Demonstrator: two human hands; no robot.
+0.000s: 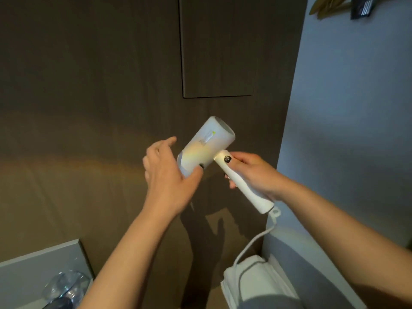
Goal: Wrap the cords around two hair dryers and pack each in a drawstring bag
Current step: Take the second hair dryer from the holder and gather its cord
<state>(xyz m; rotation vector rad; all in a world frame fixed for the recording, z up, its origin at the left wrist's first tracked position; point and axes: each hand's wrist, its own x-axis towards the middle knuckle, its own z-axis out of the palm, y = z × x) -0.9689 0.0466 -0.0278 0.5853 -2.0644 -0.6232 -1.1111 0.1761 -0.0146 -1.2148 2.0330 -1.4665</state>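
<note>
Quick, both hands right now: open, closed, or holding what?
Left hand: open, fingers spread, thumb against the hair dryer barrel.
Right hand: grips the hair dryer handle.

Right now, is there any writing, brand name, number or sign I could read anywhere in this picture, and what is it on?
None can be read.
Hair dryer: a small label with a yellow-green mark on the barrel, too blurred to read.
Dark tag at the top right corner: pale stripes or lines of print, too small to read.
Black nail on the right hand: pale specks, decoration rather than letters as far as I can tell.
</note>
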